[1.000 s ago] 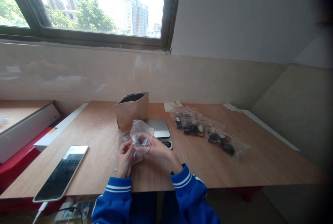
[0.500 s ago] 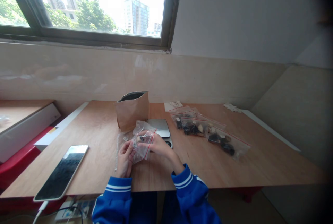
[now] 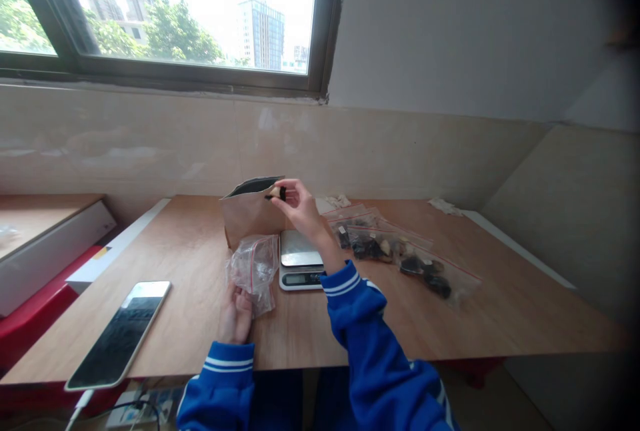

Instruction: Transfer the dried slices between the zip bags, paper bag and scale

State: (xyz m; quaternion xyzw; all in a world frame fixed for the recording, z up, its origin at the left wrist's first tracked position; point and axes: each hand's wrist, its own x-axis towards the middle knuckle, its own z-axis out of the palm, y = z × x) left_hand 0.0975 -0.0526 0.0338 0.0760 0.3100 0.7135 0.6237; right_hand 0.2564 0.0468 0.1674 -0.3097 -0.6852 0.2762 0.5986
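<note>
My right hand (image 3: 304, 209) is raised at the open mouth of a brown paper bag (image 3: 250, 221). Between its thumb and fingers is a small black-and-beige piece (image 3: 277, 193), whose exact kind I cannot make out. Low on the left, my left hand (image 3: 237, 314) has its fingers closed on a clear zip bag (image 3: 256, 264) with a red seal line. That bag looks crumpled, and its lower part covers some of the fingers. Just right of it sits a kitchen scale (image 3: 301, 259) with a silver plate and a small display.
Several clear zip bags (image 3: 373, 241) with dark and beige pieces lie to the right. A charging phone (image 3: 120, 334) rests at the left front, with its cable over the table edge. White crumpled tissue (image 3: 447, 207) lies at the back right.
My right hand has left the zip bag and moved up to the paper bag's mouth, carrying the small piece. The zip bag remains in my left hand, and the scale's display shows now.
</note>
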